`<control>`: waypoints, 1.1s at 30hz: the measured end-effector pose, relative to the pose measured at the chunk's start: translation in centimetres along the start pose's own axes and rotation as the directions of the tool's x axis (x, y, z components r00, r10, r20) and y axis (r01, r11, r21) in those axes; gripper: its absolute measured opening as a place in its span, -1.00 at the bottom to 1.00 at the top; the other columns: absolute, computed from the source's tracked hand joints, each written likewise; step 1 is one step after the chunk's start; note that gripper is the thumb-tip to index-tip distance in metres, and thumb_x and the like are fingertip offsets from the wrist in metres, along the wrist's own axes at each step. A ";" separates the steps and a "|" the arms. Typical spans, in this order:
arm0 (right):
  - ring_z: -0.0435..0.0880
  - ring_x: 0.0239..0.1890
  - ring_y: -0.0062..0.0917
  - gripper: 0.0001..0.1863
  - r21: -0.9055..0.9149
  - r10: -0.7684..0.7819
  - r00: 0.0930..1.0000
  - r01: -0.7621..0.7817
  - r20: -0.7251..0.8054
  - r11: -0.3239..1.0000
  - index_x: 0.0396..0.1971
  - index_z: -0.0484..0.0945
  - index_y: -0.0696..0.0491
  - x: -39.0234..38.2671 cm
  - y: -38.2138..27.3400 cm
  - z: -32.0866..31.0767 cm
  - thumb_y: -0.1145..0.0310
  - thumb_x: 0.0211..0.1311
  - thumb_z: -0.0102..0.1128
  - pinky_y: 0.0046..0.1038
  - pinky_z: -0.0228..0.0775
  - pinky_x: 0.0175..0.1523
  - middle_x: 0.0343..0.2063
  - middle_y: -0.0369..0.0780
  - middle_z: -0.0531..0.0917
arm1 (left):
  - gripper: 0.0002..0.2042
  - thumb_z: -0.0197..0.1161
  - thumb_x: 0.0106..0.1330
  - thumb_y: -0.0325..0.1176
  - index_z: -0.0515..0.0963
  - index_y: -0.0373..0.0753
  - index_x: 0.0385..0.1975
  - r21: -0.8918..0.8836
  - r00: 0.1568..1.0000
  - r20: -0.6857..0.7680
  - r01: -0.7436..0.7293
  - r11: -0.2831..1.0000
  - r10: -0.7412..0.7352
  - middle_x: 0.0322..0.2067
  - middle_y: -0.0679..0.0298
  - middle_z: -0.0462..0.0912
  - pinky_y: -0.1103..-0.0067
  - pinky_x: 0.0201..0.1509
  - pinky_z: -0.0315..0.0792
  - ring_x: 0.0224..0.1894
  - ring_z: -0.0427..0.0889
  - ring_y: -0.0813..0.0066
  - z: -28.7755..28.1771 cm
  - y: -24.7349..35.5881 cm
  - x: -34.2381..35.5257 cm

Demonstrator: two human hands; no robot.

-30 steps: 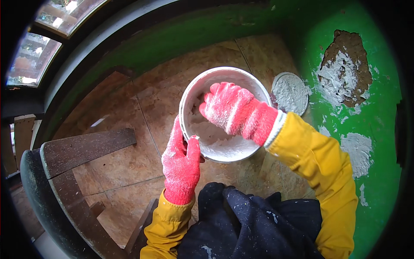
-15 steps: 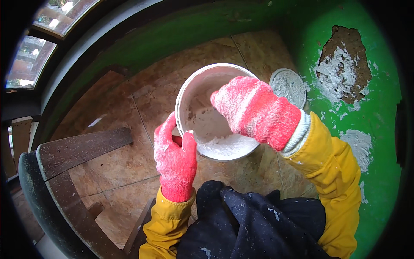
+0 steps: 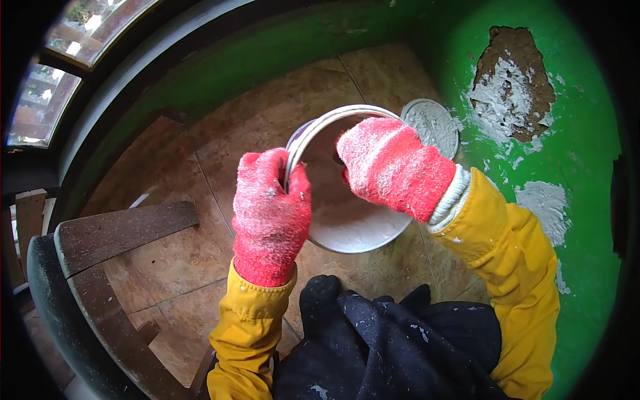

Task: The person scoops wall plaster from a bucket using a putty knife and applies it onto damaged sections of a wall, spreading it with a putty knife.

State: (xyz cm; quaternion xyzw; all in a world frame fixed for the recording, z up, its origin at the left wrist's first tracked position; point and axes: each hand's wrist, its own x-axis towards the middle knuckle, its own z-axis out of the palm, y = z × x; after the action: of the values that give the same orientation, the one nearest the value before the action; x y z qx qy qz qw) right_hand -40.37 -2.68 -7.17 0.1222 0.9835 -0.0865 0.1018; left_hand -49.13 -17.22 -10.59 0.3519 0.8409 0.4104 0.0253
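Note:
My left hand (image 3: 270, 217), in a red glove dusted with white, grips the left rim of a white bucket (image 3: 363, 230), thumb on the inner side and fingers outside. The bucket tilts, and whitish paste coats its inner wall. Over the bucket's mouth my right hand (image 3: 397, 170), gloved the same way, is closed with its fingertips reaching inside. Whatever it holds is hidden behind the glove and the bucket's shaded inside. Both forearms wear yellow sleeves.
A round lid (image 3: 432, 127) smeared with white paste lies by the green wall (image 3: 587, 133). That wall has a bare brown patch (image 3: 533, 70) partly covered in white, and a second white patch (image 3: 543, 210). A wooden chair (image 3: 127, 233) stands left on the tiled floor (image 3: 180, 260).
My left hand has shifted up and taken a fuller hold of the rim. The bucket has tipped more, showing its outer left side. My right hand has moved only slightly.

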 end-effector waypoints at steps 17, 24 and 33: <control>0.62 -0.40 -0.17 -0.81 0.309 0.197 0.976 -0.160 -0.092 0.938 -0.49 0.56 0.05 -9.5 2.8 6.2 0.24 0.01 0.14 -0.17 0.45 -0.29 -0.56 -0.08 0.61 | -0.84 0.27 0.07 -0.48 0.49 -0.23 -0.34 -0.033 0.972 0.157 -0.169 0.985 0.172 -0.37 0.08 0.48 0.42 -0.28 0.47 -0.35 0.56 0.12 1.1 5.3 -1.1; 0.60 -0.35 -0.12 -0.75 0.573 0.410 0.896 -0.248 -0.171 0.781 -0.37 0.56 0.05 -10.7 3.4 7.6 0.18 0.07 0.14 -0.16 0.42 -0.20 -0.50 -0.07 0.62 | -0.81 0.25 0.06 -0.56 0.48 -0.26 -0.31 -0.048 0.921 0.231 -0.312 0.949 0.314 -0.38 0.12 0.46 0.51 -0.30 0.41 -0.37 0.51 0.23 1.5 8.1 -2.0; 0.64 -0.17 -0.32 -0.65 0.894 0.421 0.906 -0.157 -0.038 0.420 -0.13 0.56 0.11 -13.7 4.1 10.6 0.28 0.07 0.20 -0.40 0.43 -0.03 -0.26 -0.08 0.66 | -0.79 0.22 0.09 -0.49 0.46 -0.20 -0.25 0.077 0.841 0.461 -0.357 0.931 0.284 -0.30 0.02 0.47 0.36 -0.28 0.47 -0.33 0.56 -0.02 2.8 12.6 -3.5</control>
State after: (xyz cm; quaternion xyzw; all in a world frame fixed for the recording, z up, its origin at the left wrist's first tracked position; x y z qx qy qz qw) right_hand -24.37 -3.85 -14.95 0.3354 0.7667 -0.5400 -0.0897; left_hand -38.40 -12.26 -4.40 0.5726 0.7720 0.2495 0.1181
